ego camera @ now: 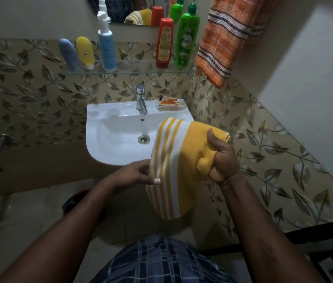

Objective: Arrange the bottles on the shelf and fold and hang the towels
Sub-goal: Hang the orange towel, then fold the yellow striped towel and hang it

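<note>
Above the sink [100,111], right hand [221,158] clutches the yellow towel [175,152]; left hand [139,172] pinches it.

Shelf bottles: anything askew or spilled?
Mostly tidy. The grey-blue tube and yellow tube at the left end of the glass shelf lean left; the spray bottle, red bottle and green bottle stand nearly upright. No spill visible.

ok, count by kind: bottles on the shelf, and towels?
Bottles on the glass shelf: 5, grey-blue tube, yellow tube, blue pump bottle, red bottle, green bottle
Towels: 2, orange towel, yellow striped towel
Total: 7
</note>
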Demonstrator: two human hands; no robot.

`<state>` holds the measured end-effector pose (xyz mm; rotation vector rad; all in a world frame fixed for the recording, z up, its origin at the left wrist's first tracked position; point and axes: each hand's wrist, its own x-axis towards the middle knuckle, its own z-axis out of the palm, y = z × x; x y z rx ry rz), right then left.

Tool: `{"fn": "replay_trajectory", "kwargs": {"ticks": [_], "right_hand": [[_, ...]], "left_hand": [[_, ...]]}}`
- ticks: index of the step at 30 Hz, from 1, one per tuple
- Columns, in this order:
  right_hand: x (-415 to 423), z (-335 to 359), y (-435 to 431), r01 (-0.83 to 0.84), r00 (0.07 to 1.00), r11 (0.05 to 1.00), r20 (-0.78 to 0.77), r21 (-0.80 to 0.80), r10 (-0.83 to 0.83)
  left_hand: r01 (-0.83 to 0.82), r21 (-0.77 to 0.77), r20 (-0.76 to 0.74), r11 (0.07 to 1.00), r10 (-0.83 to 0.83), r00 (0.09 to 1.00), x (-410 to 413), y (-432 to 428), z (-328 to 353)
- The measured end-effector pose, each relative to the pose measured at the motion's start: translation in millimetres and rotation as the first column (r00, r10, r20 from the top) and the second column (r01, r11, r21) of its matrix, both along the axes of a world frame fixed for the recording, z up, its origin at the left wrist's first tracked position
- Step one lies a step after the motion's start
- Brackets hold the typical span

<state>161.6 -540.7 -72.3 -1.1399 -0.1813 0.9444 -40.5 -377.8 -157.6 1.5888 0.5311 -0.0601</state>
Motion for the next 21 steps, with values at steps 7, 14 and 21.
{"fn": "replay_trajectory", "kwargs": {"ticks": [7,14,21], "right_hand": [[7,13,-1,-0.019,0.999,0.994,-0.041,0.111,0.023],[6,11,1,-0.01,0.998,0.988,-0.054,0.154,0.018],[18,11,-1,0.041,0.999,0.993,-0.009,0.109,-0.041]], "left_hand": [[-0.175,-0.003,0.128,0.985,0.174,0.976,13,-18,-5],[-0.252,-0.067,0.071,0.965,0.256,0.964,20,-24,-23],[-0.209,-0.258,-0.06,0.943,0.201,0.978,10,-7,-50]]}}
